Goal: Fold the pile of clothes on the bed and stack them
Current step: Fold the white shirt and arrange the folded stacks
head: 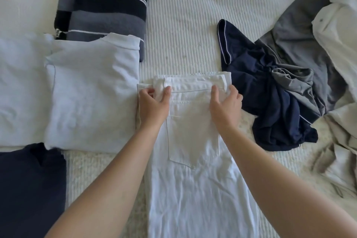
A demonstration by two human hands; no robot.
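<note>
White trousers [195, 179] lie flat, nearest the camera, waistband away from it, on a ribbed white bedspread [183, 25] that fills the view. Far left of the trousers sit a folded navy top [29, 189], a pale blue folded shirt [90, 91] and a striped sweater [108, 4]. At the waistband, the left hand [153, 105] pinches a fold of cloth; the right hand [226, 105] grips the other corner. Right of the trousers lies an unfolded heap: navy [270, 106], grey [297, 40] and cream [338, 44] garments.
</note>
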